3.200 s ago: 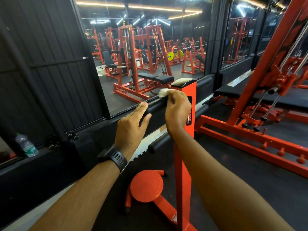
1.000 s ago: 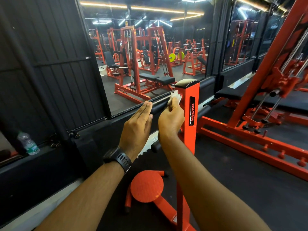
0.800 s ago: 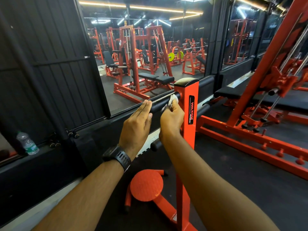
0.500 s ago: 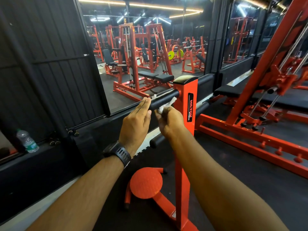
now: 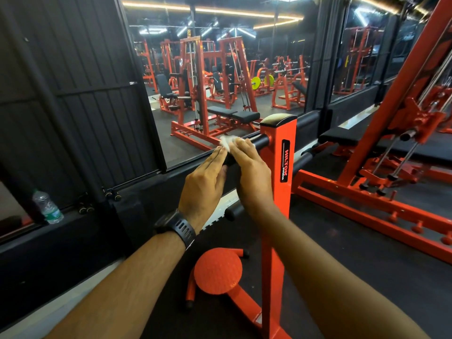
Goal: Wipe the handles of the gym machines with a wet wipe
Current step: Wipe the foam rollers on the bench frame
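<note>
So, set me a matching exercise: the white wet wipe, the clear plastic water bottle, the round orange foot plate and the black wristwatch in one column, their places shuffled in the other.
1. white wet wipe
2. clear plastic water bottle
3. round orange foot plate
4. black wristwatch

A. down at the foot of the orange post
B. strapped just behind the left hand
C. on the black ledge, far left
D. between the right hand and the black padded handle

Pairs: 1-D, 2-C, 3-A, 4-B.
</note>
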`<state>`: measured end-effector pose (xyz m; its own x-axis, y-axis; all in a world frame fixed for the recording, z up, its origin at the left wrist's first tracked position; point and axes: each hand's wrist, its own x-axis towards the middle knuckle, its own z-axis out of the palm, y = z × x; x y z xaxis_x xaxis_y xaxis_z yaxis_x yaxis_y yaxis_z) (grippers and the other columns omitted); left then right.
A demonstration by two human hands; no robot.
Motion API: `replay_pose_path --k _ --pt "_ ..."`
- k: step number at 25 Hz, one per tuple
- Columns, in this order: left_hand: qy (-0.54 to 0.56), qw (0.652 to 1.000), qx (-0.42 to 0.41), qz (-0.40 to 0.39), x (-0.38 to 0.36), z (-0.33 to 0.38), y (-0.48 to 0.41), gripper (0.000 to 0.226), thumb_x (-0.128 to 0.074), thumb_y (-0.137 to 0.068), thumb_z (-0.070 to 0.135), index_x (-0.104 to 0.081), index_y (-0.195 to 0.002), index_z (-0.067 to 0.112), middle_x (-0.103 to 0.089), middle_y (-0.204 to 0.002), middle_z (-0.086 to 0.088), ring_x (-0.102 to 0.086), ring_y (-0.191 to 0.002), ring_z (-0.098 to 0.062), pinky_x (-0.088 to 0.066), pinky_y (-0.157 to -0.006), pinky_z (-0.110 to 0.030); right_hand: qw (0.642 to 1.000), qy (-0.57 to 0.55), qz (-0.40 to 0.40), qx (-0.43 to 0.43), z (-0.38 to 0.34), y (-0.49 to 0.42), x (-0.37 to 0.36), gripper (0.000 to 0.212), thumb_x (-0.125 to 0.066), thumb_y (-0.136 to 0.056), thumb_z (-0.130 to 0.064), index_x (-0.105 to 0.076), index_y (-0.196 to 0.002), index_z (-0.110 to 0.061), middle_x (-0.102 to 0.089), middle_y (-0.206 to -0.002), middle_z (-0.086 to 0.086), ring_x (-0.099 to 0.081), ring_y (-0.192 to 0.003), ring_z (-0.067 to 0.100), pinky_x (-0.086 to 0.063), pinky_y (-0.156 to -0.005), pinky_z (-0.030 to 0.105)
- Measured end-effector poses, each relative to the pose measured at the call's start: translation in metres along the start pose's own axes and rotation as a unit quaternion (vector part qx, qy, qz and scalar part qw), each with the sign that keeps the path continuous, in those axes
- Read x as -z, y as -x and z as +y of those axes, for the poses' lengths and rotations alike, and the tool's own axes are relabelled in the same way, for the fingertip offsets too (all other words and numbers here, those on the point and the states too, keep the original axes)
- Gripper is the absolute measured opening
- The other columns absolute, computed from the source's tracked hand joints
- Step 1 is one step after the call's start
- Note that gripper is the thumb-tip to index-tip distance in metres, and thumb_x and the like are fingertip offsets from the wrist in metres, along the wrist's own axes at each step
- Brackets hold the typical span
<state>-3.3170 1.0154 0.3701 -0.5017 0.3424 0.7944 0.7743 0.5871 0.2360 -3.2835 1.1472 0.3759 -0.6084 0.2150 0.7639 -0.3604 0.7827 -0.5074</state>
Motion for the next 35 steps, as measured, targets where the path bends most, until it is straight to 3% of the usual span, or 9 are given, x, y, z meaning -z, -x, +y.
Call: replay_pose_path --k 2,6,14,20,25,28,30,33,35 --pt "-0.001 1.0 0.001 0.001 -0.001 0.001 0.0 0.045 -0.057 -0.101 0.017 -0.05 -0.145 0.008 -0.055 -0.145 -0.01 -0.053 -0.133 -0.018 -0.03 -0.108 -0.007 0.981 0.129 -0.054 0.131 0.023 -0.015 0.006 0.052 -0.05 -0.093 -0.001 -0.05 -0.144 -0.01 -0.05 -0.146 0.008 -0.035 -0.144 0.026 -0.04 -0.111 0.036" --pt "0.007 1.0 0.012 0.006 -0.004 0.0 0.0 0.046 -0.055 -0.102 0.019 -0.048 -0.147 0.009 -0.053 -0.147 -0.009 -0.051 -0.134 -0.017 -0.037 -0.11 -0.017 0.95 0.199 -0.096 0.219 0.037 -0.026 0.019 0.058 -0.059 -0.087 0.003 -0.048 -0.143 -0.005 -0.052 -0.14 0.012 -0.042 -0.138 0.031 -0.048 -0.106 0.041" --pt "0.003 1.0 0.001 0.026 -0.009 0.0 0.002 0.044 -0.056 -0.102 0.016 -0.049 -0.145 0.008 -0.053 -0.146 -0.011 -0.051 -0.134 -0.019 -0.038 -0.11 -0.022 0.921 0.24 -0.189 0.242 0.036 -0.059 0.036 0.06 -0.068 -0.085 -0.001 -0.052 -0.141 -0.016 -0.055 -0.139 0.006 -0.046 -0.133 0.025 -0.046 -0.106 0.041" --pt "0.009 0.999 0.002 0.036 -0.009 0.0 0.004 0.043 -0.056 -0.102 0.015 -0.05 -0.144 0.007 -0.054 -0.145 -0.011 -0.051 -0.133 -0.018 -0.029 -0.109 -0.007 0.905 0.288 -0.24 0.204 0.024 -0.087 0.046 0.049 -0.059 -0.089 0.002 -0.061 -0.133 -0.018 -0.06 -0.133 0.004 -0.056 -0.122 0.025 -0.05 -0.096 0.039" --pt "0.006 0.999 -0.007 0.044 -0.01 0.001 0.003 0.042 -0.056 -0.101 0.016 -0.052 -0.143 0.007 -0.055 -0.144 -0.011 -0.053 -0.133 -0.018 -0.038 -0.109 -0.019 0.93 0.283 -0.194 0.128 0.035 -0.084 0.047 0.047 -0.057 -0.09 0.003 -0.063 -0.131 -0.02 -0.061 -0.131 0.001 -0.061 -0.116 0.024 -0.054 -0.091 0.038" --pt "0.012 0.998 0.0 0.056 -0.012 0.001 0.003 0.042 -0.056 -0.101 0.015 -0.052 -0.143 0.007 -0.055 -0.143 -0.01 -0.052 -0.132 -0.017 -0.036 -0.109 -0.014 0.993 0.09 -0.082 0.006 0.025 -0.06 0.036 0.04 -0.051 -0.096 0.0 -0.066 -0.128 -0.018 -0.066 -0.125 0.0 -0.064 -0.109 0.015 -0.052 -0.09 0.025" --pt "0.016 0.998 0.004 0.059 -0.014 0.001 0.004 0.043 -0.057 -0.101 0.013 -0.052 -0.142 0.007 -0.055 -0.143 -0.011 -0.051 -0.132 -0.016 -0.029 -0.109 -0.006 0.998 0.003 -0.009 -0.068 0.015 -0.038 0.025 0.039 -0.05 -0.1 -0.003 -0.061 -0.134 -0.019 -0.065 -0.122 -0.004 -0.064 -0.104 0.009 -0.054 -0.087 0.019" --pt "0.011 0.998 -0.001 0.059 -0.012 0.0 0.003 0.043 -0.055 -0.101 0.017 -0.052 -0.142 0.006 -0.056 -0.142 -0.011 -0.052 -0.132 -0.016 -0.028 -0.109 -0.005 0.997 0.006 0.008 -0.074 0.006 -0.02 0.002 0.046 -0.044 -0.101 -0.003 -0.048 -0.145 -0.017 -0.054 -0.143 0.0 -0.05 -0.133 0.015 -0.046 -0.109 0.036" --pt "0.004 0.998 -0.003 0.055 -0.01 0.001 0.003 0.043 -0.052 -0.101 0.021 -0.053 -0.142 0.007 -0.057 -0.141 -0.011 -0.053 -0.131 -0.016 -0.03 -0.109 -0.007 0.991 -0.018 0.035 -0.13 -0.003 -0.016 -0.004 0.051 -0.04 -0.101 -0.004 -0.041 -0.149 -0.021 -0.045 -0.152 0.001 -0.053 -0.129 0.02 -0.047 -0.107 0.043"
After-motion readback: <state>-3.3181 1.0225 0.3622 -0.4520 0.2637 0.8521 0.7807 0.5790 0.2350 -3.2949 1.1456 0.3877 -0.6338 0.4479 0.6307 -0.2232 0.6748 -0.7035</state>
